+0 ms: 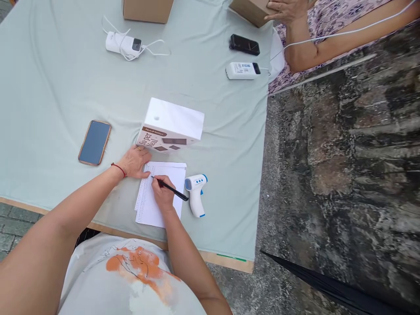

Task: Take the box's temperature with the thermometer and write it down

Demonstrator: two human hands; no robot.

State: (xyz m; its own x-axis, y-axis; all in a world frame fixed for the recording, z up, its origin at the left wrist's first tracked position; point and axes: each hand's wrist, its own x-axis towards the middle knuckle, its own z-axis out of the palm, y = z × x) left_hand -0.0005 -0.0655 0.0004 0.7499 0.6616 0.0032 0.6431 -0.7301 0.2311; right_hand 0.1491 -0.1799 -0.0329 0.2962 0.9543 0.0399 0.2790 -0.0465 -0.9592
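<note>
A black pen is gripped in my right hand, its tip on the white paper pad, whose left side carries rows of small marks. My left hand lies flat with fingers stretched out at the pad's upper left corner. Its fingertips reach the base of a white box printed "Super Meal" on its front. Just right of the pad lies a white and blue infrared thermometer. To the left of my left hand is a smartphone in an orange-brown case.
On the cloth-covered table, a white power bank with cable lies at back left. Another white device and a black one lie at back right. Another person's hand touches a cardboard box. A second cardboard box stands at the back.
</note>
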